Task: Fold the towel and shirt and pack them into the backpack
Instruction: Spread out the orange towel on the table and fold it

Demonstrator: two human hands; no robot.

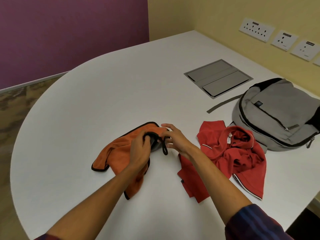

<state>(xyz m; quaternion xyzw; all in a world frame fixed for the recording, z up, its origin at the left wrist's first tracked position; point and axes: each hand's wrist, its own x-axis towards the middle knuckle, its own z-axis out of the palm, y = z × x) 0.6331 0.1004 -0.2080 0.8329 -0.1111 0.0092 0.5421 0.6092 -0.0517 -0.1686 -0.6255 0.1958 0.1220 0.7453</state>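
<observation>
I see left hand [140, 149] grip pinching towel [119, 153] corner, right hand [173, 137] open beside it; bunched cloth below could slip, skewing fold.

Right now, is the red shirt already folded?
No: the red shirt lies crumpled and spread on the table beside the grey backpack, while both hands work on the orange towel.

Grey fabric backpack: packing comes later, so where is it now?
In the head view the grey fabric backpack lies far right on the white table, behind the crumpled red shirt.
</observation>
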